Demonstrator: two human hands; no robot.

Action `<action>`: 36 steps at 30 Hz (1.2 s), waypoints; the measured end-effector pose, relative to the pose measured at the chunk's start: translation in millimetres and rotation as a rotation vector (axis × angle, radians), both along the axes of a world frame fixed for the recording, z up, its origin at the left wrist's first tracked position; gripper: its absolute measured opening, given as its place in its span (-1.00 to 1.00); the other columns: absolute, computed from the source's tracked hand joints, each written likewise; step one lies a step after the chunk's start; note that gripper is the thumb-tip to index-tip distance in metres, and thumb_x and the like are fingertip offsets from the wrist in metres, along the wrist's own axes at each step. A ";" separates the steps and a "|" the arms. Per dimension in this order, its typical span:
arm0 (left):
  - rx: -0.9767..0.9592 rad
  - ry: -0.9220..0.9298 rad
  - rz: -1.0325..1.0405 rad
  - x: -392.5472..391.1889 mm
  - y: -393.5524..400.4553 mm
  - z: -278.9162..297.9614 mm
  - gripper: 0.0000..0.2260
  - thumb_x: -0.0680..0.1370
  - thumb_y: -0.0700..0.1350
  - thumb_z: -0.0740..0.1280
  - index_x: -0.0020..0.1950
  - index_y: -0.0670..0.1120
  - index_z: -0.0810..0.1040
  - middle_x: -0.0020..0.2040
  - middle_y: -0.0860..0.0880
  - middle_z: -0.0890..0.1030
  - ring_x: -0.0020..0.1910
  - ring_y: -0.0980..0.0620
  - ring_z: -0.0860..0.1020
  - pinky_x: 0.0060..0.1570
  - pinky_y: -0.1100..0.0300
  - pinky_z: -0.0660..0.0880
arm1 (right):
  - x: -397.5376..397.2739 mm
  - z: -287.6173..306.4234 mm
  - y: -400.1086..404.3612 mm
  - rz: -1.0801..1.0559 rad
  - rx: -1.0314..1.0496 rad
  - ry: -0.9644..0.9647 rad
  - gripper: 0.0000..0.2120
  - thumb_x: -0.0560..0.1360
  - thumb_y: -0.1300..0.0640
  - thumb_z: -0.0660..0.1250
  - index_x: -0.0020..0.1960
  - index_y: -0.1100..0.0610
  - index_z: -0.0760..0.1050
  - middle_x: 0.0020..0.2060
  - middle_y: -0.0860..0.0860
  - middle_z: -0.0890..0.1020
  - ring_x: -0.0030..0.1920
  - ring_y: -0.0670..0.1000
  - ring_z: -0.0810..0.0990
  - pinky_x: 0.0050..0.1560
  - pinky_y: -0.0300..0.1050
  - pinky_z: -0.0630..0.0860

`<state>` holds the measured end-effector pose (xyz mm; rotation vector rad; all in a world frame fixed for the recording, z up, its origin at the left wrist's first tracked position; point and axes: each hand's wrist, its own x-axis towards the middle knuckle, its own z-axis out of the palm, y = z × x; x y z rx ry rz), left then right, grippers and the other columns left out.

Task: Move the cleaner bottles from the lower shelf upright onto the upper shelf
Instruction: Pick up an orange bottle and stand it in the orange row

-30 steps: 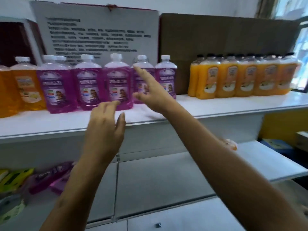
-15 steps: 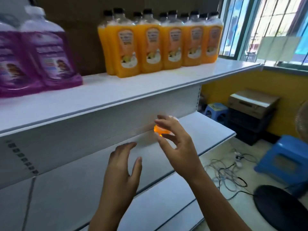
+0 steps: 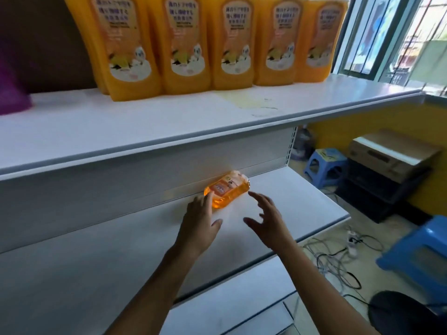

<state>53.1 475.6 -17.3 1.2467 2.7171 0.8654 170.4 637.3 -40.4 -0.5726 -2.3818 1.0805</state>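
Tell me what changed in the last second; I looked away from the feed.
Both hands dropped from the upper shelf to the lower shelf. The left hand now touches the lying orange bottle; the right hand hovers open beside it. The bottle still lies unlifted; the upright orange bottles stayed put.

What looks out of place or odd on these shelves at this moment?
One orange bottle lies on its side at the back of the lower shelf, while the other orange bottles stand upright above. A yellowish stain marks the upper shelf before them.
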 end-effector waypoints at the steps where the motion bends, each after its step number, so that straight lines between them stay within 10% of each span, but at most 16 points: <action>1: -0.092 0.043 -0.002 -7.2 18.4 -2.8 -0.28 0.59 0.03 0.35 0.61 -0.03 0.01 0.56 -0.09 0.18 0.49 -0.09 0.23 0.41 0.07 0.32 | -14.4 -0.9 10.6 0.023 0.103 -0.032 -0.35 0.49 0.21 0.46 0.51 0.04 0.30 0.47 0.09 0.33 0.41 0.14 0.38 0.38 0.12 0.42; 7: -0.376 0.066 0.054 -54.7 89.9 -22.6 -0.19 0.54 0.17 0.36 0.62 0.03 -0.07 0.61 -0.14 0.01 0.55 -0.24 0.09 0.50 -0.18 0.14 | -85.8 -21.6 51.2 0.140 0.481 -0.251 -0.26 0.55 0.30 0.29 0.61 0.06 0.02 0.61 0.08 0.01 0.57 0.19 0.02 0.49 0.16 0.25; 19: -0.259 0.184 0.003 -78.0 59.1 -51.9 -0.26 0.56 0.14 0.34 0.61 -0.03 0.05 0.55 -0.09 0.19 0.43 -0.17 0.27 0.39 -0.06 0.28 | -114.6 -15.9 75.9 0.362 0.676 -0.433 -0.09 0.54 -0.17 0.34 0.62 0.18 -0.10 0.61 0.13 -0.03 0.60 0.16 -0.10 0.58 0.15 -0.01; 27: -0.309 0.095 -0.134 -70.9 -40.9 -52.9 -0.25 0.56 -0.06 0.39 0.60 0.16 -0.01 0.63 0.10 -0.05 0.60 -0.07 -0.20 0.50 -0.21 -0.27 | -96.7 7.7 16.4 0.488 0.339 -0.439 -0.44 0.44 -0.20 0.45 0.27 0.08 0.36 0.15 0.10 0.55 0.01 0.11 0.56 -0.07 0.03 0.60; 31: -0.149 0.067 0.164 -46.0 -96.4 -66.8 -0.15 0.60 -0.02 0.35 0.46 0.40 -0.31 0.59 0.07 -0.24 0.55 -0.04 -0.32 0.48 -0.14 -0.30 | -97.9 4.5 -39.2 0.620 0.342 -0.380 -0.54 0.46 -0.16 0.46 0.22 0.01 0.39 0.12 0.09 0.61 -0.07 0.03 0.54 -0.25 -0.23 0.48; 36: -0.373 -0.097 0.696 -18.8 -142.1 -76.2 -0.34 0.68 0.00 0.12 0.60 -0.19 -0.21 0.62 -0.21 -0.10 0.60 -0.19 -0.09 0.52 -0.15 -0.07 | -117.8 5.5 -113.9 0.614 0.291 -0.435 -0.32 0.40 -0.28 0.45 0.34 0.04 0.32 0.20 0.13 0.57 0.08 0.15 0.57 -0.11 -0.08 0.48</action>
